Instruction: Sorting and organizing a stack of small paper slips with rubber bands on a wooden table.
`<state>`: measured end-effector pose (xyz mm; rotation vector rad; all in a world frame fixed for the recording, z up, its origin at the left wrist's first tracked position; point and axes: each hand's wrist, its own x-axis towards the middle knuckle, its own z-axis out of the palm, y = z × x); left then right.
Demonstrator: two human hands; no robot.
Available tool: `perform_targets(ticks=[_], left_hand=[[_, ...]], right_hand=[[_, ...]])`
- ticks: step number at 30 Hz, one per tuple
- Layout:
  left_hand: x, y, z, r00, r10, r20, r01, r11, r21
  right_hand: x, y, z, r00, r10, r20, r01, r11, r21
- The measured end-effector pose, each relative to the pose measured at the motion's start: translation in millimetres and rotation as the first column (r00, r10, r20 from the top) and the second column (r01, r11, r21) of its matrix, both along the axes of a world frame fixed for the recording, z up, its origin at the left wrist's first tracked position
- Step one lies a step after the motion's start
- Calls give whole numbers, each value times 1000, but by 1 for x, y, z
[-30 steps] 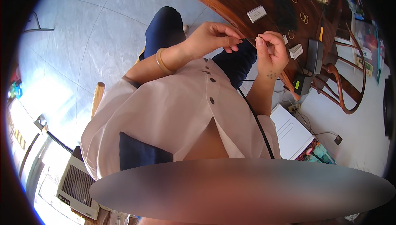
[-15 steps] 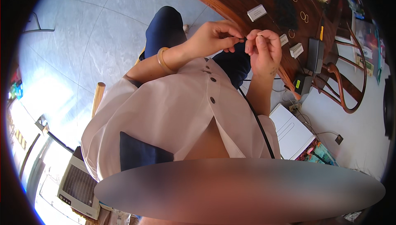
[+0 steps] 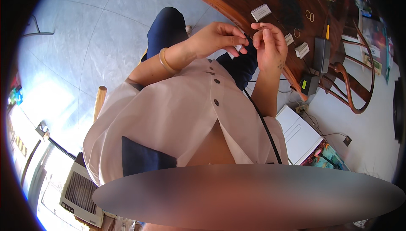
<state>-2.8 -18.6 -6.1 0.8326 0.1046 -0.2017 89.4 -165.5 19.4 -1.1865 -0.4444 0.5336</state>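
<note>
My left hand (image 3: 218, 39) and my right hand (image 3: 270, 45) meet above my lap, just in front of the dark wooden table's rounded edge (image 3: 237, 13). The left fingers pinch a small white piece (image 3: 239, 47) together with a thin black strand (image 3: 249, 45) that runs between both hands. My right fingers curl around the strand's other end. A bangle (image 3: 165, 61) sits on my left wrist. What the small piece is cannot be made out.
On the table lie several small white labelled boxes (image 3: 261, 12), loose rubber bands (image 3: 309, 15), a heap of black strands (image 3: 289, 4) and a black flat case (image 3: 322, 54). A curved wooden chair (image 3: 355, 87) stands right, a white box (image 3: 298, 134) on the floor, a black cable (image 3: 262, 123) over my shirt.
My two hands have drawn closer together, the right hand shifting left toward the left one. The strand between them is shorter.
</note>
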Motion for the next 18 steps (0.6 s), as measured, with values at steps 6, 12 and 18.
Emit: perform_targets(ticks=[6,12,18], left_hand=[[1,3,3,1000,11,-9,-9,991,134],[0,1,2,1000,8,-4,-7,988,153],[-1,2,0,998,54,15,-56,963,263]], right_hand=[[-2,-7,-6,970,79,-230,-95,994,-56],[-5,-8,-8,993,104,-57,-113,972,-205],[-4,-7,-5,998,60,17,-54,970,-236]])
